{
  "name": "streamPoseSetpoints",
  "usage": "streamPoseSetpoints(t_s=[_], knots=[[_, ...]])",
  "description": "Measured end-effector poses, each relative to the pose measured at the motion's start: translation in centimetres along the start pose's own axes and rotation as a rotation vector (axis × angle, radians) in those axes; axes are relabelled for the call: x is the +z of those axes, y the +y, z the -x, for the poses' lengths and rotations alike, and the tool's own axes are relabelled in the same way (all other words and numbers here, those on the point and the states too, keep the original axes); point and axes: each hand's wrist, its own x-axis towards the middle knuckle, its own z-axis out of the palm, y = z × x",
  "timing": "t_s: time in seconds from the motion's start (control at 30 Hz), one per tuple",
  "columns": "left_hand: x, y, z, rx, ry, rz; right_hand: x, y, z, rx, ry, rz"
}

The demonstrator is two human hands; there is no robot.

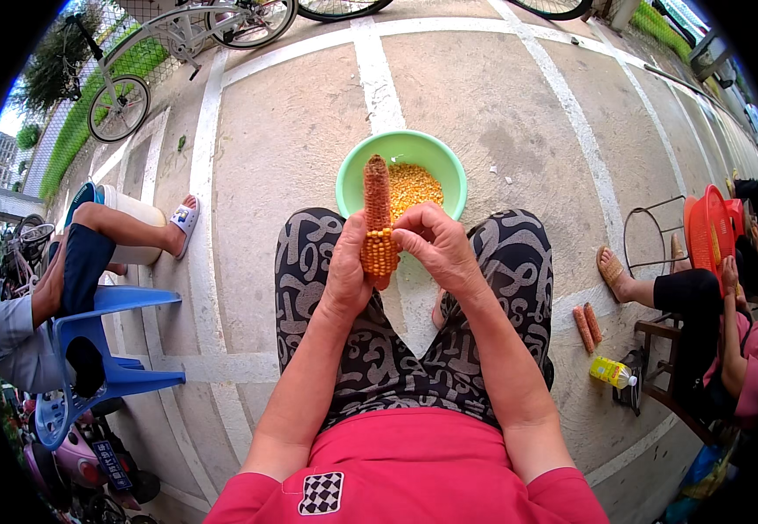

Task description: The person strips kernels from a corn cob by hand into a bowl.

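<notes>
My left hand (347, 265) grips the lower part of a dried corn cob (379, 223), which points away from me. Its far half is stripped to reddish-brown core, while rows of orange kernels still cover the near half. At the border between the two, the thumb and fingertips of my right hand (436, 245) press against the kernels; whether they pinch a loose one is too small to tell. Beyond and below the cob is a light green plastic basin (352, 154) between my knees. Loose yellow corn kernels (417, 190) lie inside it, partly hidden by the cob and my right hand.
Two stripped cobs (583, 327) and a yellow-labelled bottle (613, 373) lie on the concrete at right. There a seated person (739, 354) holds a red plastic basket (713, 229). At left another person sits on a blue plastic chair (110, 298) beside a white bucket (133, 223). Bicycles (120, 108) stand beyond.
</notes>
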Motion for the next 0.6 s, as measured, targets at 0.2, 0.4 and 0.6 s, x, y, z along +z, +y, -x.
streamPoseSetpoints(t_s=[0.2, 0.4, 0.6], knots=[[0.41, -0.20, -0.12, 0.070, 0.021, -0.021, -0.07, 0.02, -0.03, -0.026, -0.004, 0.050], [0.32, -0.43, -0.13, 0.095, 0.023, -0.010, -0.27, 0.05, -0.03, -0.026, -0.013, 0.073], [0.36, -0.50, -0.10, 0.113, 0.014, -0.033, -0.37, -0.07, -0.01, -0.021, -0.019, 0.090]])
